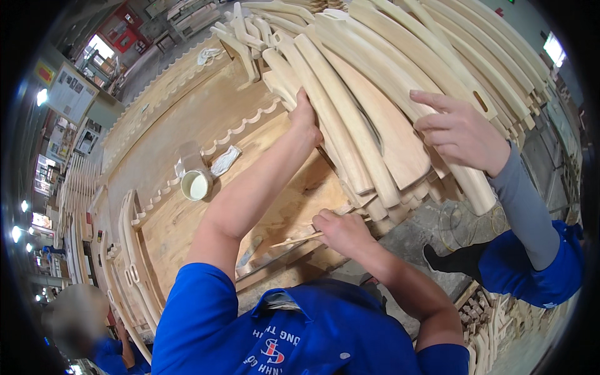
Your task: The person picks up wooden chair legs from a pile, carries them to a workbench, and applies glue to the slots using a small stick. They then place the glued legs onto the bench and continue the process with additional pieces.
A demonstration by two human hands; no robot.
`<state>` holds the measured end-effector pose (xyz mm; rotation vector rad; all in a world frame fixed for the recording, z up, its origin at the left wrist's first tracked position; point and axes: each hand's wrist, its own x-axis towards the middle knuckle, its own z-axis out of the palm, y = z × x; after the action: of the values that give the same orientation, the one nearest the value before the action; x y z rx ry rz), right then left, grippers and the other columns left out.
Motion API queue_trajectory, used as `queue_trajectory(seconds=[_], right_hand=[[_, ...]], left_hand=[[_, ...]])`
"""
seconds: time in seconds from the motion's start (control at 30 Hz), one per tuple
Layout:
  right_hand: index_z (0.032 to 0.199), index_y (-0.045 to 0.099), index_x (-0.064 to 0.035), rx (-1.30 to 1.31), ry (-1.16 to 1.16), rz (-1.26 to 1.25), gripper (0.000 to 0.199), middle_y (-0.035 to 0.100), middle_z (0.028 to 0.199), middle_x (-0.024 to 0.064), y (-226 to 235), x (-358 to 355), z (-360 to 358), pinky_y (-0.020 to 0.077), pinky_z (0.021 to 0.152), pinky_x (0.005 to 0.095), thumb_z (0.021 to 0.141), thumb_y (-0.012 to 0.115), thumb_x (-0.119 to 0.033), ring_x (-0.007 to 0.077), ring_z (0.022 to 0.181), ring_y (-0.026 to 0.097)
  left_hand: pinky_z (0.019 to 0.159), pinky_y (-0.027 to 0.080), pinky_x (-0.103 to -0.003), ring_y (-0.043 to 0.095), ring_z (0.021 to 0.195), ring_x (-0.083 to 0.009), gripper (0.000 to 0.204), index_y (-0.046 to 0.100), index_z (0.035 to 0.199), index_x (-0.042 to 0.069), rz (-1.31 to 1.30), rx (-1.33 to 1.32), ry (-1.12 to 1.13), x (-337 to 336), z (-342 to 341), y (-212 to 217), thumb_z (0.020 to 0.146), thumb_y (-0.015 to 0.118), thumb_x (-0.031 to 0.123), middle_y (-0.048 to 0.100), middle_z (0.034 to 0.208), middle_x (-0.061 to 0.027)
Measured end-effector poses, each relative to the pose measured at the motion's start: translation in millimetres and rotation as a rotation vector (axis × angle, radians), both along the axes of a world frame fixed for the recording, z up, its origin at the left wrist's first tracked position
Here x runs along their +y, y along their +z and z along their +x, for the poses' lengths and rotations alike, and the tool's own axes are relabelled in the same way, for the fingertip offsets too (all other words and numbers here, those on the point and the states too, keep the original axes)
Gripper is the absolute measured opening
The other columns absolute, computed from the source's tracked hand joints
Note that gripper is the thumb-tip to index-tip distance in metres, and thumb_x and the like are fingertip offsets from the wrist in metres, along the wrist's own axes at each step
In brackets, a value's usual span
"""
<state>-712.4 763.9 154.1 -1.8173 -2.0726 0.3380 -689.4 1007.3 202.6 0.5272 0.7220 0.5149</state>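
Observation:
My left hand (306,117) reaches up to a stack of pale curved wooden pieces (375,94) and grips the edge of one, its fingers hidden behind it. Lower down, my right hand (340,231) is closed on a thin wooden stick (299,240) that points left over the workbench (187,119), near the stack's lower ends. A co-worker's hand (459,131), in a grey sleeve, rests with spread fingers on the right side of the same stack.
A small white cup of pale liquid (197,185) and a crumpled rag (225,160) sit on the bench beside scalloped wooden rails. More curved parts lean at the left (128,250). The co-worker's blue leg and dark shoe (437,257) stand right; another person (75,319) is lower left.

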Motion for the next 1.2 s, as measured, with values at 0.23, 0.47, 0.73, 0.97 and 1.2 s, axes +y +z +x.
queue_trajectory(seconds=[0.23,0.47,0.73,0.97,1.2], right_hand=[[0.091,0.052,-0.0093,-0.004,-0.023,0.001,0.028,0.054,0.088,0.0053,4.7,-2.5,1.4,0.0497,0.055,0.0396,0.077,0.068,-0.028,0.0276,0.066,0.063],[0.088,0.051,-0.0095,-0.025,-0.030,0.046,0.030,0.053,0.086,0.0057,7.5,-3.5,-4.5,0.0491,0.053,0.0375,0.078,0.067,-0.033,0.0272,0.064,0.063],[0.090,0.052,-0.0113,-0.033,0.034,0.009,0.025,0.055,0.088,0.0059,3.1,-1.7,6.3,0.0494,0.054,0.0385,0.076,0.068,-0.025,0.0283,0.065,0.062],[0.097,0.055,-0.0110,-0.033,0.009,-0.038,0.028,0.057,0.090,0.0050,12.1,-3.0,11.1,0.0500,0.059,0.0378,0.076,0.068,-0.025,0.0270,0.069,0.062],[0.096,0.055,-0.0103,0.008,-0.029,0.006,0.031,0.057,0.092,0.0053,6.7,-4.1,-2.0,0.0491,0.061,0.0394,0.079,0.066,-0.034,0.0284,0.072,0.061]], left_hand=[[0.090,0.049,-0.053,0.055,0.111,-0.0315,0.072,0.027,0.134,0.010,0.195,-0.089,0.093,-14.6,-1.3,-16.6,0.082,0.050,0.053,0.046,0.128,-0.0178],[0.083,0.054,-0.051,0.055,0.109,-0.0332,0.081,0.014,0.136,0.006,0.150,-0.242,0.182,-11.1,-3.0,-26.9,0.081,0.059,0.044,0.041,0.126,-0.0209],[0.081,0.055,-0.052,0.058,0.105,-0.0337,0.067,0.018,0.136,0.004,0.318,-0.090,0.392,-26.4,1.6,11.5,0.087,0.053,0.032,0.045,0.125,-0.0197],[0.083,0.054,-0.053,0.055,0.109,-0.0336,0.079,0.008,0.139,0.005,0.267,-0.039,0.376,-25.0,-0.5,9.7,0.084,0.057,0.036,0.039,0.129,-0.0220],[0.091,0.048,-0.047,0.051,0.113,-0.0318,0.071,0.018,0.140,0.005,0.375,0.173,0.442,-1.2,-1.4,-33.4,0.088,0.048,0.042,0.035,0.135,-0.0214]])
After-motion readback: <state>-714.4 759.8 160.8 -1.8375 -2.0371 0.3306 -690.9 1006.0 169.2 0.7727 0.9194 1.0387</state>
